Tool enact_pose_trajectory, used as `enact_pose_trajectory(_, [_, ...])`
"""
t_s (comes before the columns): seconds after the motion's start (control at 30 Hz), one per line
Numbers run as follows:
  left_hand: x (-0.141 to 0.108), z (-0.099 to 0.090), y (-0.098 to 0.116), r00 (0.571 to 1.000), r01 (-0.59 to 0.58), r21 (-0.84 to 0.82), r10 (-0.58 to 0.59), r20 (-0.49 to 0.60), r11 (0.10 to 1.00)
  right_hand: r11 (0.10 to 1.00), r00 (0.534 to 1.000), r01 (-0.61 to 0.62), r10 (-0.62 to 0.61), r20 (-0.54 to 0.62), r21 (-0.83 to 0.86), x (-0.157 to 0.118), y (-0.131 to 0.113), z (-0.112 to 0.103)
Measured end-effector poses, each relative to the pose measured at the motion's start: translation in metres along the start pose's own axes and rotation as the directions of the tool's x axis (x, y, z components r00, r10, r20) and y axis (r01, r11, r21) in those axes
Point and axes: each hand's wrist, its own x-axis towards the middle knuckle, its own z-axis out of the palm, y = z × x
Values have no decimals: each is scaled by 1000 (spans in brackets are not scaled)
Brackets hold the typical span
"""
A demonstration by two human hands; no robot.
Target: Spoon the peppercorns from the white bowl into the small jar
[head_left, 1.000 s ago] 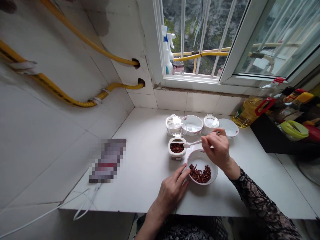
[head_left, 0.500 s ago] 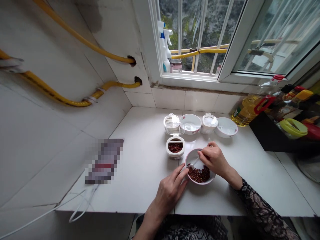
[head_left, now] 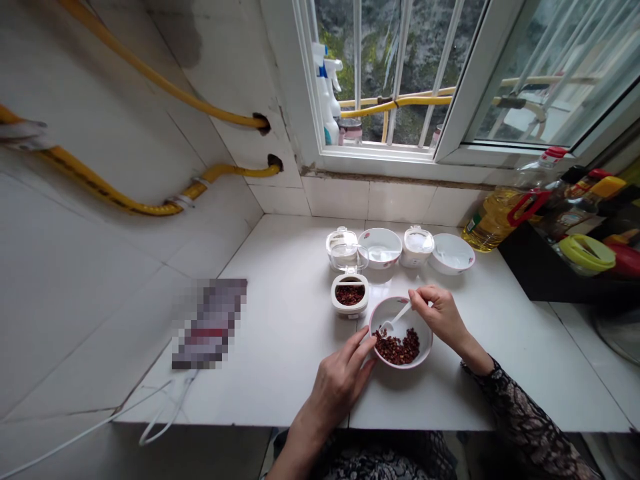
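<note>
- The person's left hand (head_left: pixel 340 385) lies loosely spread, its fingertips (head_left: pixel 367 345) resting on the near rim of a round white ceramic bowl with a pink rim (head_left: pixel 431 341), steadying it without gripping.
- The right hand (head_left: pixel 441 317) pinches the handle of a small white spoon (head_left: pixel 398 318) between thumb and fingers; the handle's end is hidden in the fingers.
- The spoon's tip sits inside the bowl, at the edge of a heap of dark red peppercorn-like grains (head_left: pixel 397 347).
- More of these grains fill a small square white tub with a raised clear lid (head_left: pixel 349 305), just beside the bowl on the white tiled countertop (head_left: pixel 280 380).
- Holding the bowl at the rim while keeping the spoon low against its wall looks like the steady way to work, with little risk of scattering grains.
- Behind them stand a clear-lidded white jar (head_left: pixel 343 248), a white bowl with a faint floral edge (head_left: pixel 380 248), another white jar (head_left: pixel 418 245) and a plain white bowl (head_left: pixel 453 254).
- A plastic bottle of yellow cooking oil with a red handle (head_left: pixel 493 220) carries a small green label, too small to read.
- A pixelated packet (head_left: pixel 210 323) on the counter shows no legible writing, and no brand can be read anywhere.
</note>
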Motion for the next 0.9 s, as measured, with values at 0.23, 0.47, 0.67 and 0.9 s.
enact_pose_trajectory(0.23, [0,1,0,1000,0,-1,0,-4,1000,968,985,-170,166,38,185,0,-2,0])
enact_pose_trajectory(0.47, [0,1,0,1000,-7,4,7,-3,1000,939,978,-207,201,51,276,10,-2,0])
enact_pose_trajectory(0.67, [-2,1,-1,1000,-7,14,7,-2,1000,992,978,122,-114,-176,36,40,-26,2])
enact_pose_trajectory(0.9, [-2,2,-1,1000,-5,19,6,-6,1000,719,758,565,-646,-88,-405,48,-53,20])
